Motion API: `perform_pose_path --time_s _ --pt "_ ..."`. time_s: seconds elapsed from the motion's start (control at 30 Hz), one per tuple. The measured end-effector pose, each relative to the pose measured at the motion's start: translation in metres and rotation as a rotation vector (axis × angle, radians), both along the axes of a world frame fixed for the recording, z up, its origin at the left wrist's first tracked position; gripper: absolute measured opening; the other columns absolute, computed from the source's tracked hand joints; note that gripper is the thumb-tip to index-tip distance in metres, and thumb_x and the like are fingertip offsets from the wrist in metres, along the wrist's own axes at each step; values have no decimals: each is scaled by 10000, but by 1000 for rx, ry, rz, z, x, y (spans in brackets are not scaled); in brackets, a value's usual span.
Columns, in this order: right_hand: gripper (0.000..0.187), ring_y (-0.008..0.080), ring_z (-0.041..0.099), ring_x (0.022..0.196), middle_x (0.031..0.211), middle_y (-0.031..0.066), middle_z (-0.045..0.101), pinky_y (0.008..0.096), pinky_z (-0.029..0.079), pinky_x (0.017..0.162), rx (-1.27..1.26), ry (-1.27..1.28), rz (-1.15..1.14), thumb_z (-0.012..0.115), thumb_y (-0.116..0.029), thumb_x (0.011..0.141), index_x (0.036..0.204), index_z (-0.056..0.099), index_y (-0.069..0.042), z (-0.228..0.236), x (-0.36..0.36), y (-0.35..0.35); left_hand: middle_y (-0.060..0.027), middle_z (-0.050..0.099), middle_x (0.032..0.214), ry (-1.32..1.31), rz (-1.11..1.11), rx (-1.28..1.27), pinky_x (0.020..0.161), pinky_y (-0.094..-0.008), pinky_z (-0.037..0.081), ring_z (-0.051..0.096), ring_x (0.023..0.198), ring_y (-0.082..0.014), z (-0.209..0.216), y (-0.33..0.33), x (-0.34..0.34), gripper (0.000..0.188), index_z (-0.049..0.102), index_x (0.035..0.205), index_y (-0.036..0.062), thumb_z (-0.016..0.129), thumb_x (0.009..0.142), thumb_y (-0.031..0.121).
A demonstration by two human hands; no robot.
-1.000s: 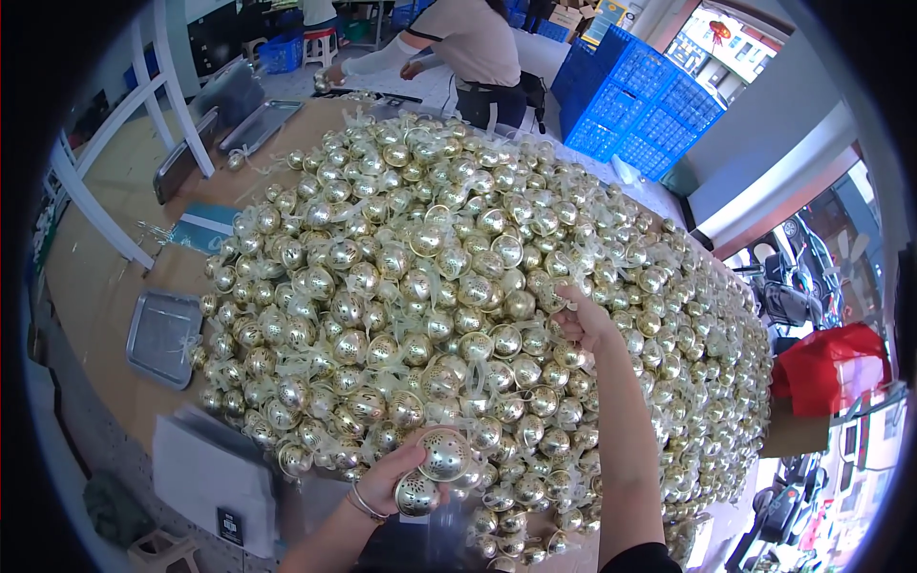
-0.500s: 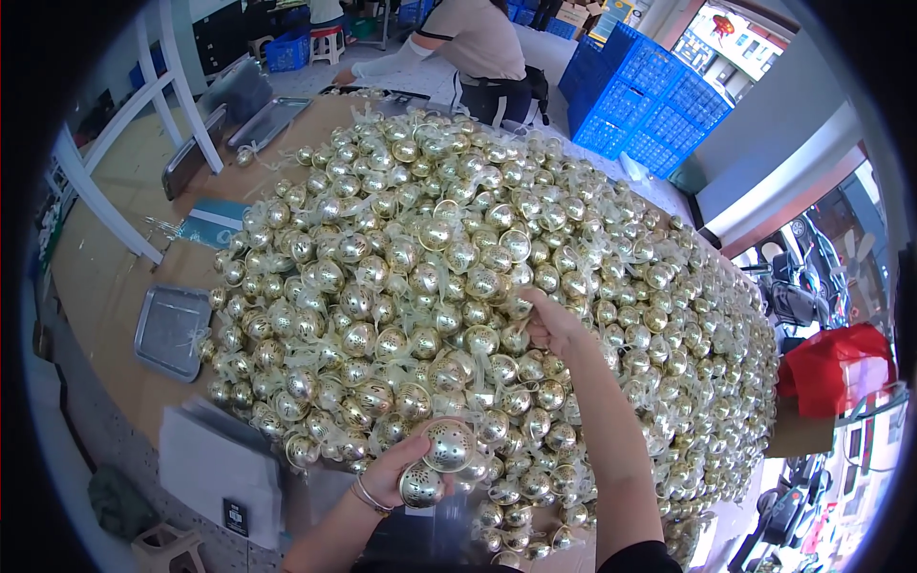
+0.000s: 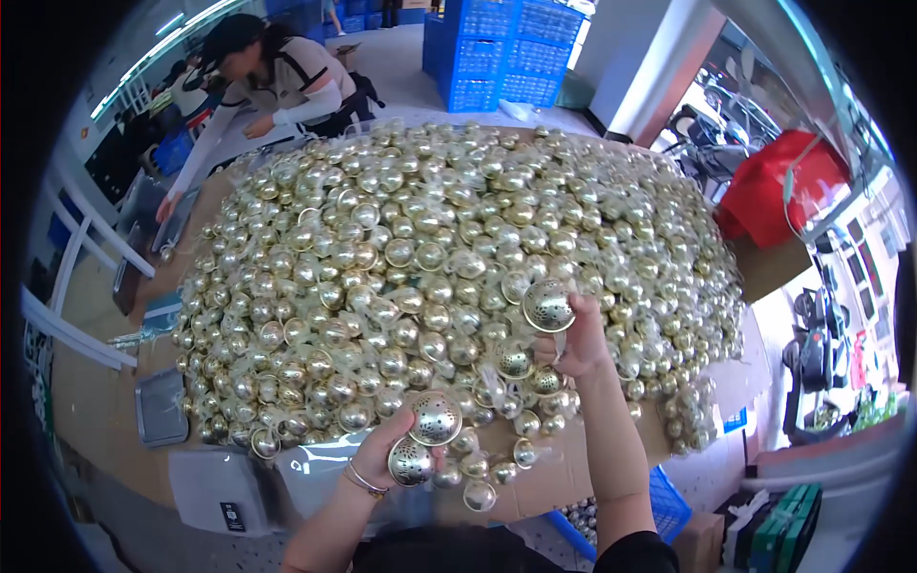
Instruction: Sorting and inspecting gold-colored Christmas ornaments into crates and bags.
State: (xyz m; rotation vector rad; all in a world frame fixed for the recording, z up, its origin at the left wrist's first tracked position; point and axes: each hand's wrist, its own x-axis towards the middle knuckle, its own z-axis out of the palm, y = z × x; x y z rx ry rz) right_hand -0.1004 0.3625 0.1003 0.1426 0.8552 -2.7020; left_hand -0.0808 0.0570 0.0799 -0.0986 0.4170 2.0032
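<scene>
My left hand (image 3: 380,453) is closed on two shiny gold balls with pierced patterns. The upper ball (image 3: 436,418) and the lower ball (image 3: 412,462) touch each other, above the near edge of the pile. My right hand (image 3: 585,342) grips another pierced gold ball (image 3: 549,304), its thumb at the ball's right side and a pale translucent ribbon or wrap at the fingers. Below both hands spreads a wide heap of similar gold balls (image 3: 401,253), many with pale sheer strips among them. Part of my right hand's fingers is hidden behind the ball and ribbon.
A cardboard-covered table (image 3: 564,473) carries the heap. A grey tray (image 3: 160,409) lies at left, near clear plastic sheets (image 3: 215,487). Across the table a person (image 3: 296,81) leans over its far left side. Blue crates (image 3: 501,53) stand behind; a blue basket (image 3: 669,511) sits below the near edge.
My right hand has come up out of the heap with a gold ball in it. My left hand keeps its two balls. The view has turned right, and the person opposite now faces the table.
</scene>
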Motion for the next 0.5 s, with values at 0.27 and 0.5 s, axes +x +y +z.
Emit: perform_pose_path --time_s 0.27,0.5 --pt "812 107 400 391 618 96 473 221 303 325 85 289 -160 621 -582 660 918 453 169 10 145 68 -153 567 1018 117 -198 -42 596 -310 554 636 708 -211 3 64 56 566 332 1296 34 538 867 341" --pt "833 128 502 407 605 119 529 230 419 347 272 321 -289 591 -648 664 827 478 162 21 248 79 -115 580 981 174 -450 -89 569 -294 540 633 704 -209 -8 109 100 529 347 1291 53 529 880 330"
